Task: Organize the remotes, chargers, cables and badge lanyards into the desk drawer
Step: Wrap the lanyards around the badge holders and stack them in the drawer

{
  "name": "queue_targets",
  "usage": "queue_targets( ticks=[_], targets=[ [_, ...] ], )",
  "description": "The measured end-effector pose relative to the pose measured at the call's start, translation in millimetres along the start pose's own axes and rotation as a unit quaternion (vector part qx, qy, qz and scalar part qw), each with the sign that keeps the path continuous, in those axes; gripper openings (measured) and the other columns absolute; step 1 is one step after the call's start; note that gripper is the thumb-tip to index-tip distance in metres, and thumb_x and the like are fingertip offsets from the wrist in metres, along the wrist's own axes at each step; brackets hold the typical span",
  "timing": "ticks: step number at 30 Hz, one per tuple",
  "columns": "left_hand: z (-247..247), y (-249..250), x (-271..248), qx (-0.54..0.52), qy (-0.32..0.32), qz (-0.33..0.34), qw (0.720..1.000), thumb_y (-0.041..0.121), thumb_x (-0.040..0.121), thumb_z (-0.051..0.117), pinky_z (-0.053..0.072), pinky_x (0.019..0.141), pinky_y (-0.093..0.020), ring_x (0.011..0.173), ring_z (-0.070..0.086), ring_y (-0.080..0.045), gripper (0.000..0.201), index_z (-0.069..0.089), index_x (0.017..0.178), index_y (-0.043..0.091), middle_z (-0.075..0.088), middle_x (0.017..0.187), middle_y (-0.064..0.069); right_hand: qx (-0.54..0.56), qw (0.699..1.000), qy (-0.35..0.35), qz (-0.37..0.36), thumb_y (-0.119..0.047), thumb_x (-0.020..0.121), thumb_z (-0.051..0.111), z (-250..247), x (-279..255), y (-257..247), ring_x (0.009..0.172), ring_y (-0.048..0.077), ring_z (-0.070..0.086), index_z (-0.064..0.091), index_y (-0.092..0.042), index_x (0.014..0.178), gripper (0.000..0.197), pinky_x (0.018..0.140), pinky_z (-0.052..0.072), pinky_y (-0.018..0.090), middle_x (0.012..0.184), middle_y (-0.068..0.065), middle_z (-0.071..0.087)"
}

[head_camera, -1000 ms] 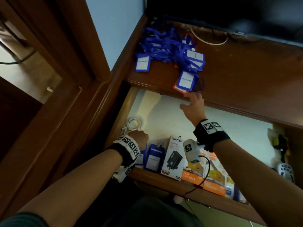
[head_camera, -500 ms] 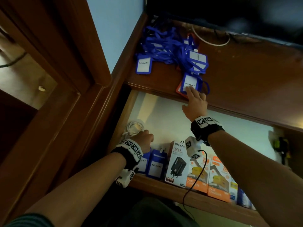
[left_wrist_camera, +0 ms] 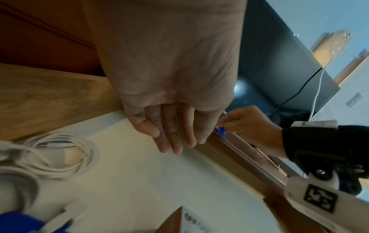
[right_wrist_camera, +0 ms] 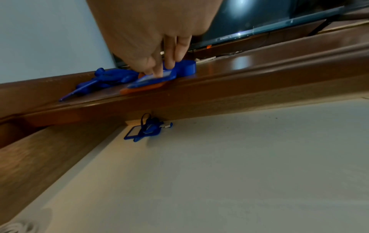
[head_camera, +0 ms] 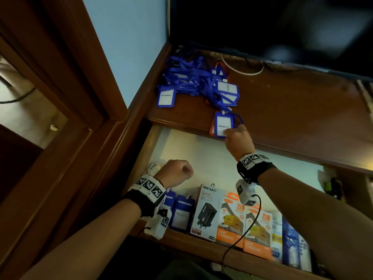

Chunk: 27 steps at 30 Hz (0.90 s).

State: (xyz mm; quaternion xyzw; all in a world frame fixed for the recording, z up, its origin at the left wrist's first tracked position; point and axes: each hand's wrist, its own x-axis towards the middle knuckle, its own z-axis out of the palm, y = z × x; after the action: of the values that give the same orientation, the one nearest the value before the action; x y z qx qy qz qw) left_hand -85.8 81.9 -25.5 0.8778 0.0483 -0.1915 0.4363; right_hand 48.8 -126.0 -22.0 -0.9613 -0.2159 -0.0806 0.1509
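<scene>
The right hand [head_camera: 238,138], at centre frame in the head view, has come up from the drawer mouth to the desk edge and now pinches the nearest blue badge holder [head_camera: 223,124], which lies on an orange holder [right_wrist_camera: 139,90] at the lip (so this lanyard looks next for the drawer). The left hand [head_camera: 175,172] has stayed low over the open drawer [head_camera: 201,150], near the coiled white cable [left_wrist_camera: 60,155], fingers loosely curled on nothing. The lanyard pile [head_camera: 193,77] waits at upper centre. Charger boxes [head_camera: 232,219] line the drawer front; the lower-right edge is blurred, and I cannot tell whether the dim items at far right are remotes.
</scene>
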Motion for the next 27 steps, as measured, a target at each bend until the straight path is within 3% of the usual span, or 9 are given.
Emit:
queue_targets(
  ticks=[2,4,6,10,12,16,20,23,27],
  targets=[
    [3.7,12.5,-1.3,-0.006,0.008,0.01,1.0,0.021,0.088,0.064,0.045,0.075,-0.018,0.09,0.061,-0.009,0.012,0.07,0.097,0.017,0.07,0.098,0.002,-0.011,0.999,-0.037,-0.009,0.002,0.072,0.066,-10.0,2.6,1.8,0.095,0.042,0.055,0.067,0.001,0.102,0.031,0.076,0.052,0.051,0.092,0.022,0.067],
    [8.4,22.3,-3.2,-0.003,0.009,0.014,1.0,0.022,0.089,0.063,0.042,0.072,-0.013,0.089,0.06,-0.008,0.012,0.07,0.098,0.018,0.07,0.098,0.004,-0.076,0.988,-0.138,0.001,-0.02,0.079,0.068,-16.3,2.2,1.8,0.115,0.035,0.044,0.051,-0.011,0.131,0.055,0.093,0.043,0.047,0.123,0.014,0.054],
    [13.0,28.6,-6.5,-0.003,0.006,0.01,1.0,0.023,0.089,0.063,0.045,0.076,-0.015,0.091,0.06,-0.007,0.013,0.07,0.099,0.019,0.069,0.098,0.005,-0.117,0.978,-0.173,0.024,-0.033,0.079,0.07,-15.2,-4.6,2.1,0.118,0.031,0.038,0.042,-0.019,0.137,0.066,0.096,0.038,0.044,0.13,0.01,0.041],
    [14.8,39.5,-14.0,-0.016,0.014,0.001,1.0,0.025,0.089,0.063,0.05,0.087,-0.025,0.095,0.062,-0.008,0.014,0.07,0.1,0.019,0.069,0.1,0.006,-0.096,0.989,-0.094,0.067,-0.013,0.079,0.065,-6.2,-13.1,0.0,0.111,0.035,0.043,0.055,-0.012,0.119,0.041,0.086,0.04,0.046,0.127,0.014,0.045],
    [11.4,48.4,-12.8,-0.009,0.026,0.004,1.0,0.025,0.089,0.063,0.05,0.087,-0.025,0.095,0.061,-0.009,0.016,0.069,0.102,0.018,0.068,0.101,0.006,-0.074,0.991,-0.097,0.063,-0.006,0.081,0.059,-11.0,-7.7,-0.2,0.111,0.035,0.044,0.055,-0.008,0.116,0.035,0.086,0.04,0.045,0.125,0.015,0.048],
    [1.2,72.3,10.4,0.067,0.062,0.042,0.995,0.022,0.089,0.061,0.047,0.089,-0.027,0.102,0.057,-0.013,0.021,0.065,0.11,0.019,0.06,0.117,0.002,-0.04,0.994,-0.098,0.042,-0.01,0.082,0.06,-28.3,3.9,6.2,0.111,0.034,0.049,0.057,-0.007,0.115,0.033,0.086,0.042,0.041,0.12,0.013,0.057],
    [4.5,95.8,48.0,0.113,0.079,0.044,0.989,0.022,0.085,0.065,0.037,0.105,-0.034,0.127,0.042,-0.02,0.051,0.048,0.133,0.021,0.039,0.14,-0.001,-0.009,0.995,-0.072,0.069,-0.012,0.082,0.058,-48.9,9.1,10.0,0.095,0.038,0.059,0.06,-0.006,0.106,0.024,0.069,0.041,0.036,0.102,0.018,0.065],
    [9.0,118.4,68.3,0.044,0.145,0.082,0.985,0.01,0.081,0.068,0.037,0.107,-0.037,0.129,0.041,-0.023,0.066,0.038,0.138,0.025,0.034,0.143,-0.004,0.01,0.995,-0.053,0.081,-0.015,0.082,0.058,-56.9,10.1,7.4,0.08,0.041,0.061,0.06,-0.007,0.099,0.019,0.059,0.032,0.033,0.089,0.022,0.065],
    [8.5,135.6,94.4,-0.178,0.157,0.012,0.971,0.009,0.082,0.056,0.047,0.098,-0.04,0.111,0.058,-0.025,0.046,0.06,0.114,0.041,0.06,0.124,-0.004,0.02,0.996,-0.026,0.087,-0.018,0.085,0.059,-58.4,4.7,0.3,0.074,0.043,0.061,0.062,-0.007,0.095,0.015,0.057,0.035,0.036,0.082,0.023,0.065]
  ],
)
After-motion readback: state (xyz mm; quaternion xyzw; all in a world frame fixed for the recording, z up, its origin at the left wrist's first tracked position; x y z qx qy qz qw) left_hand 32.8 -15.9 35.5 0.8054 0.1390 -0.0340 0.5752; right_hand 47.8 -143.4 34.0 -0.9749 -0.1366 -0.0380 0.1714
